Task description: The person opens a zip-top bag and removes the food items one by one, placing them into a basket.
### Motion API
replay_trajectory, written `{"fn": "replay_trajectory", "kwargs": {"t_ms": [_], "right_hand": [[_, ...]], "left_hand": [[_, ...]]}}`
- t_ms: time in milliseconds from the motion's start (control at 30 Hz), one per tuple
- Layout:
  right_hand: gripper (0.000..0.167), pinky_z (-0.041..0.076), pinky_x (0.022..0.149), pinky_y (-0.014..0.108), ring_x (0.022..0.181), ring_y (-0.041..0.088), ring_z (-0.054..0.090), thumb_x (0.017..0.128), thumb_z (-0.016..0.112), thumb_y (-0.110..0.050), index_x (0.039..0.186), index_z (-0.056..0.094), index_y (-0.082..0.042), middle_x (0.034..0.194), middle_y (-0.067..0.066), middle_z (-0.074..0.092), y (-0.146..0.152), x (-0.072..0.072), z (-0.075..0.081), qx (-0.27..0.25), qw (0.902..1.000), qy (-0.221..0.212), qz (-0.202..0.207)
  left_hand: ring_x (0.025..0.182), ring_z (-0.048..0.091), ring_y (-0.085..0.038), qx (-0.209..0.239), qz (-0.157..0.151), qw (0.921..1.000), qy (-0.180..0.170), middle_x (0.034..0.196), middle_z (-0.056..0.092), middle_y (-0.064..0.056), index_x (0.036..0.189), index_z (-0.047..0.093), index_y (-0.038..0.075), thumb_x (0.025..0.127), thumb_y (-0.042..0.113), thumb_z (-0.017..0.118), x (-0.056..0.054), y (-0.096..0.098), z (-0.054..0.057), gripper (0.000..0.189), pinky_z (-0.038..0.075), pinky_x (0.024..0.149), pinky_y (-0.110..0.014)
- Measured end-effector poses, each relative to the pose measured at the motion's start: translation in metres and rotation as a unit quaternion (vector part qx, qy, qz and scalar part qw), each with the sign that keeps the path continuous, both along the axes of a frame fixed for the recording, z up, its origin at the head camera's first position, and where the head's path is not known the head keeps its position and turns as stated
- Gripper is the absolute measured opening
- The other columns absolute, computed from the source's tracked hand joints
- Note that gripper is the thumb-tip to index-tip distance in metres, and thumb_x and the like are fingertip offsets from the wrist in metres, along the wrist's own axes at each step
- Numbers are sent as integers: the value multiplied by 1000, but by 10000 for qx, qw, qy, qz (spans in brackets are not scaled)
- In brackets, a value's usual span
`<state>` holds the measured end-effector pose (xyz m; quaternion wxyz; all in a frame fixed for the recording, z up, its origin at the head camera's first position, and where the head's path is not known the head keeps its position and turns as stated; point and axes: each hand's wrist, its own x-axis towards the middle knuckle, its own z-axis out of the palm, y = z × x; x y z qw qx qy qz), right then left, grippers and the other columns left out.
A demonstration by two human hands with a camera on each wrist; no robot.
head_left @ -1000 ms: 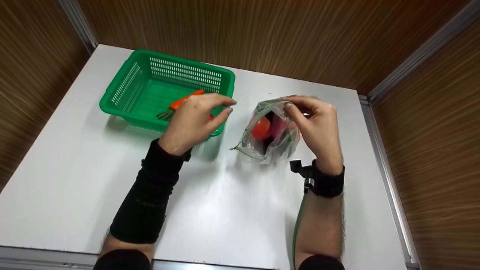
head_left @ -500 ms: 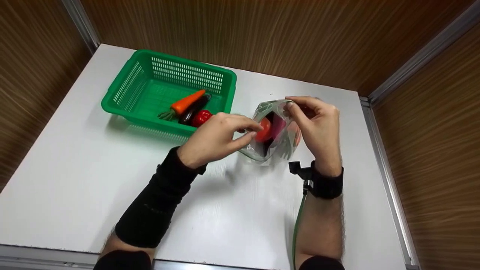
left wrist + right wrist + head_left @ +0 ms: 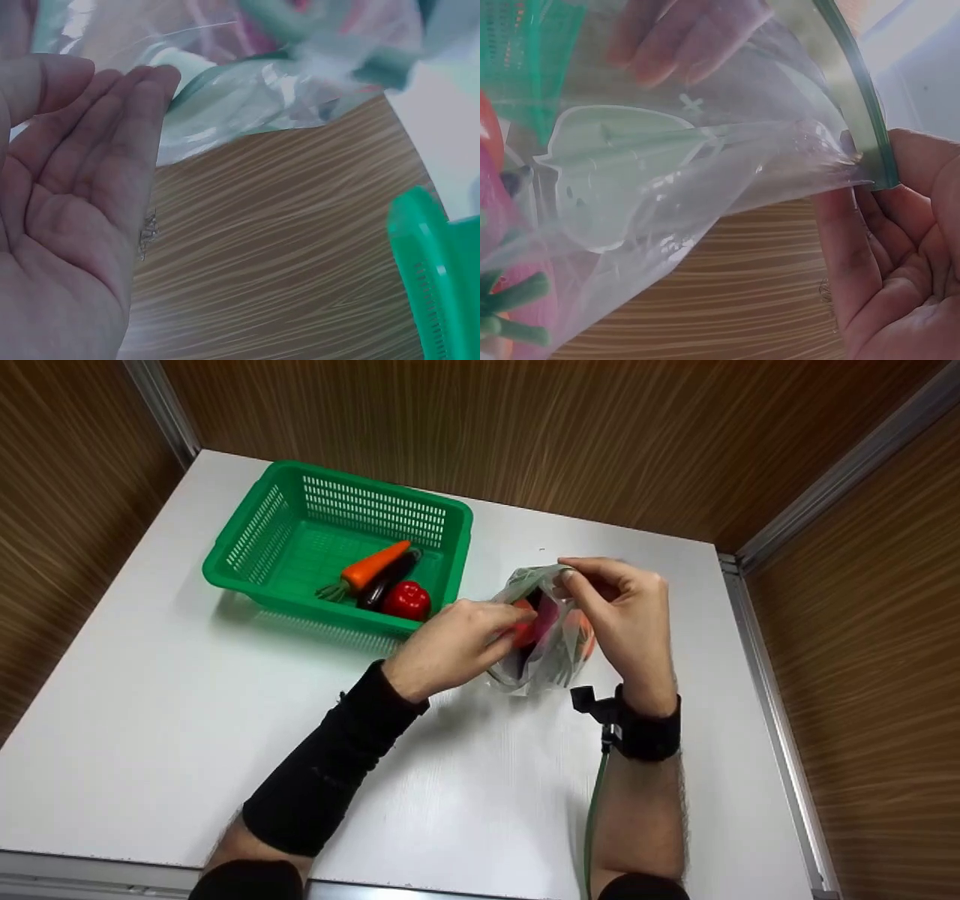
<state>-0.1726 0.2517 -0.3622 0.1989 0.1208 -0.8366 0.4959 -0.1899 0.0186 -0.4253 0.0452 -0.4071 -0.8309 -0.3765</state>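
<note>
A clear zip bag (image 3: 556,654) with a green-edged mouth holds a red round item (image 3: 523,636), a pink item (image 3: 549,613) and an orange item (image 3: 583,631). My right hand (image 3: 634,611) pinches the upper right corner of its mouth between thumb and fingers. In the right wrist view, that hand (image 3: 900,247) grips the end of the zip strip (image 3: 870,112). My left hand (image 3: 466,641) is at the left side of the mouth, overlapping the bag. In the left wrist view, its extended fingers (image 3: 135,127) meet the bag's edge, thumb held apart.
To the left stands a green basket (image 3: 247,585) holding a carrot (image 3: 373,567), an eggplant (image 3: 386,581) and a red bell pepper (image 3: 407,601). Wood-grain panels (image 3: 450,427) enclose the white table (image 3: 480,780) at the back and sides.
My left hand has moved right from over the basket's edge to the bag's mouth, uncovering the vegetables there. My right hand keeps its pinch, and the mouth has narrowed slightly.
</note>
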Motion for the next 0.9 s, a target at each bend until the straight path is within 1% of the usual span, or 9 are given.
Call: {"fn": "replay_trajectory", "kwargs": {"t_ms": [133,233,333,400,533,600,733,833,900], "right_hand": [[15,68,77,19,85,6,87,109,80,-5,114,94,-7,105,13,91,-4,2,0,-79,9998,-62,158],[15,68,78,19,87,7,87,109,80,-5,115,94,-7,107,13,92,-8,4,0,-73,9996,-92,264],[15,67,79,18,89,5,86,109,81,-5,116,94,-7,110,12,92,-11,6,0,66,9993,-94,352],[15,67,80,17,90,3,85,109,81,-5,118,93,-7,112,11,92,-13,8,0,173,9989,-99,423],[16,67,83,16,93,1,84,109,83,-5,121,93,-6,113,11,92,-15,12,1,364,9979,-94,528],[16,67,84,16,94,1,84,108,83,-5,121,93,-8,114,11,92,-15,13,2,399,9976,-78,555],[16,67,83,17,93,2,84,108,83,-6,120,94,-9,114,10,92,-14,13,2,371,9975,-71,589],[16,67,81,18,91,5,85,109,82,-5,120,94,-9,113,9,92,-12,12,2,249,9978,-87,605],[16,67,80,18,91,6,86,109,82,-5,120,94,-9,113,10,92,-10,11,2,146,9981,-90,593]], "left_hand": [[131,83,-28,-244,120,9996,-69,144,85,-10,150,77,9,115,16,77,-3,7,-8,36,67,117,-43],[136,81,-26,-463,143,9988,-32,149,83,-8,153,76,12,116,20,77,-4,12,-14,39,66,120,-43],[138,81,-25,-669,134,9976,122,153,81,-5,155,76,13,117,24,76,-4,18,-21,39,65,120,-42],[137,81,-25,-825,133,9962,239,156,79,-4,156,76,14,116,22,77,-5,20,-25,41,66,120,-42],[132,82,-28,-1174,269,9908,619,157,78,-4,157,74,13,111,13,80,-4,26,-34,46,68,114,-45],[129,83,-29,-1322,385,9868,848,158,77,-4,159,73,13,109,9,80,-4,29,-37,51,71,109,-47],[117,86,-27,-1614,629,9745,1423,163,75,0,164,68,17,106,4,80,-4,34,-43,61,74,95,-44],[104,88,-23,-1737,779,9639,1864,156,78,2,166,67,20,106,5,81,-4,34,-44,64,74,86,-40],[98,88,-22,-1665,848,9603,2072,145,81,2,162,70,20,106,5,82,-4,33,-44,60,74,84,-39]]}}
